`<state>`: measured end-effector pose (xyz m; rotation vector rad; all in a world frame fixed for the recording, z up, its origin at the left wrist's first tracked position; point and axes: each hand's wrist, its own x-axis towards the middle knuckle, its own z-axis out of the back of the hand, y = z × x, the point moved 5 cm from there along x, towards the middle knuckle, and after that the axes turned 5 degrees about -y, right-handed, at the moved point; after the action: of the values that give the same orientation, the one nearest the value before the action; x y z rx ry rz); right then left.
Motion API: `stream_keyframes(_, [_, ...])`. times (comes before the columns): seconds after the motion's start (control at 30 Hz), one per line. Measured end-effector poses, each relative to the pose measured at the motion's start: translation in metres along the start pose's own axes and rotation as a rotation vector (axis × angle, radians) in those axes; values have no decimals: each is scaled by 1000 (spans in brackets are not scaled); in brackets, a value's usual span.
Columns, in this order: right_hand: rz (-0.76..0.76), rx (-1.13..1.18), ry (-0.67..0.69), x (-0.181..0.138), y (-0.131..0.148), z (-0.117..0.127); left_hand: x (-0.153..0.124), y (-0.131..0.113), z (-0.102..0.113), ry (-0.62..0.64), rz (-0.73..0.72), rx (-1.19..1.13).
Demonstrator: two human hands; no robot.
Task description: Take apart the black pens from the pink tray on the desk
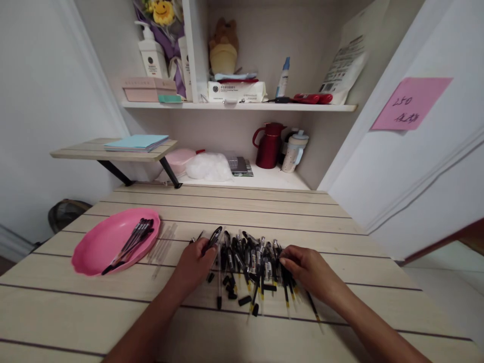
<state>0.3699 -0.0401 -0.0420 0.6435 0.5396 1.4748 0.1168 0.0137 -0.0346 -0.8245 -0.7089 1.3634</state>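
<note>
My left hand is closed around a black pen cap, whose clip points up and away from me. At the right edge of a loose pile of black pen parts, my right hand has its thumb and fingers pressed together; what is between them is hidden. Thin refills with yellow bands stick out of the pile towards me. Small black plugs lie at its near side. Several clear pen barrels rest on the table left of my left hand.
A pink tray at the left holds several pens. Behind it stands a small raised shelf with blue paper on it. At the back are a red jug, a tumbler and a plastic bag.
</note>
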Motion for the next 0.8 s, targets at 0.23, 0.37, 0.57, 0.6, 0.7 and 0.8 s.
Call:
stream_keyframes(0.23, [42,219,96,-7,31,-24,-15,3,-9,142,212,-426])
stream_keyframes(0.37, [-34,602,165,-5,58,-42,-31,-7,-27,330,217,-614])
stream_keyframes(0.57, [-99,1006,34,5,85,-57,-39,-9,-37,278,188,-604])
stream_keyframes(0.6, [-111,1030,14,7,84,-56,-40,-8,-36,273,197,-605])
stream_keyframes(0.7, [-121,1116,-122,18,71,-33,-51,-6,-36,429,266,-691])
stream_keyframes(0.8, [-51,1168,-385,29,48,15,-65,-2,-40,625,375,-758])
